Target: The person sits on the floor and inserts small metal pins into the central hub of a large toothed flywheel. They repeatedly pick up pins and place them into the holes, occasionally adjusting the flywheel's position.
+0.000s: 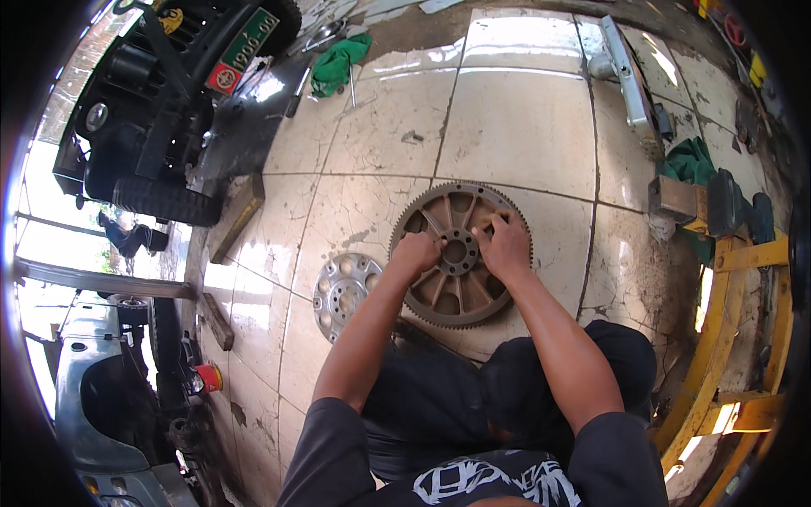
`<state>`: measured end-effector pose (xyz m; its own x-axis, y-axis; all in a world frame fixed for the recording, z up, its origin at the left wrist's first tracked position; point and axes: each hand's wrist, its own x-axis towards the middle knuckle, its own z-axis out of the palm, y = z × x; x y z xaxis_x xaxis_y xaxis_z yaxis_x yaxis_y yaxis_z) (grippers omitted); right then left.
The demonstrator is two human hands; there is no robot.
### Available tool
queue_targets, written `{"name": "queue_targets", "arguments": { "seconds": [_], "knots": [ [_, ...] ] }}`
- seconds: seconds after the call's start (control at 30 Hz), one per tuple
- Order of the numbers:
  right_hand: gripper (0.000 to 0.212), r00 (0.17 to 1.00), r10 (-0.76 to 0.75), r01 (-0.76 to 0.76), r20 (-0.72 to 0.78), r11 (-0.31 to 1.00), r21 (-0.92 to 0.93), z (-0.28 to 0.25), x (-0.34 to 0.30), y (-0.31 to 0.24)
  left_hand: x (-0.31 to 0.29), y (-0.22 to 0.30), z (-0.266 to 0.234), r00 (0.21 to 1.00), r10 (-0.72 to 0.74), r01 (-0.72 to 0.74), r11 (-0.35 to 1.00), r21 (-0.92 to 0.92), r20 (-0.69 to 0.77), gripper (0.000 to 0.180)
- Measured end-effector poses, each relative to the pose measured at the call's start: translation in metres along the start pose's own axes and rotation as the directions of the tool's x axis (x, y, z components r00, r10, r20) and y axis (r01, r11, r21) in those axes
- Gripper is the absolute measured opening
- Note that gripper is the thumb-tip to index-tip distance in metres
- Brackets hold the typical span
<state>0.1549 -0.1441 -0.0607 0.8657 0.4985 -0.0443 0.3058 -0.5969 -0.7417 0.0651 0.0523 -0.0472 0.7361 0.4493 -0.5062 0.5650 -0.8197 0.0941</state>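
Observation:
A large brown flywheel with a toothed rim, spokes and a bolt-holed hub lies on the tiled floor in front of my knees. My left hand is closed on its left spokes, with fingertips beside the hub. On the other side my right hand grips the web between hub and rim, its thumb near the hub and its fingers bent. Some fingertips are hidden in the flywheel's openings. Just left of it rests a silver perforated disc, partly covered by my left forearm.
A dark vehicle stands at far left, with a wooden block near its tyre. Below are another vehicle and a red can. A green cloth lies farther off. To my right is a yellow metal frame.

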Motion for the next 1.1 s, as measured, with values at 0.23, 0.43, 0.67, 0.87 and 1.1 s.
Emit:
{"name": "queue_targets", "arguments": {
  "seconds": [0.23,0.43,0.67,0.87,1.1],
  "knots": [
    [0.046,0.996,0.000,-0.012,-0.087,0.990,-0.137,-0.010,-0.005,-0.004,0.014,-0.016,-0.009,0.923,0.364,-0.384,0.896,0.221,0.128,0.040],
    [0.062,0.979,0.206,-0.206,-0.003,0.976,-0.069,-0.005,-0.004,0.015,0.014,-0.034,-0.009,0.716,0.698,-0.655,0.659,0.369,0.026,0.024],
    [0.071,0.982,0.172,-0.184,-0.072,0.956,-0.228,-0.002,-0.004,0.013,-0.030,0.022,0.039,0.918,-0.068,0.042,0.996,-0.074,-0.391,0.025],
    [0.071,0.986,0.153,-0.162,-0.060,0.968,-0.190,-0.002,-0.006,0.010,-0.017,-0.007,0.027,0.890,0.368,-0.257,0.891,0.373,-0.268,0.016],
    [0.069,0.988,0.146,-0.154,-0.058,0.974,-0.167,0.001,-0.009,0.016,0.009,-0.046,0.002,0.648,0.758,-0.657,0.607,0.448,-0.076,0.021]
  ]
}}
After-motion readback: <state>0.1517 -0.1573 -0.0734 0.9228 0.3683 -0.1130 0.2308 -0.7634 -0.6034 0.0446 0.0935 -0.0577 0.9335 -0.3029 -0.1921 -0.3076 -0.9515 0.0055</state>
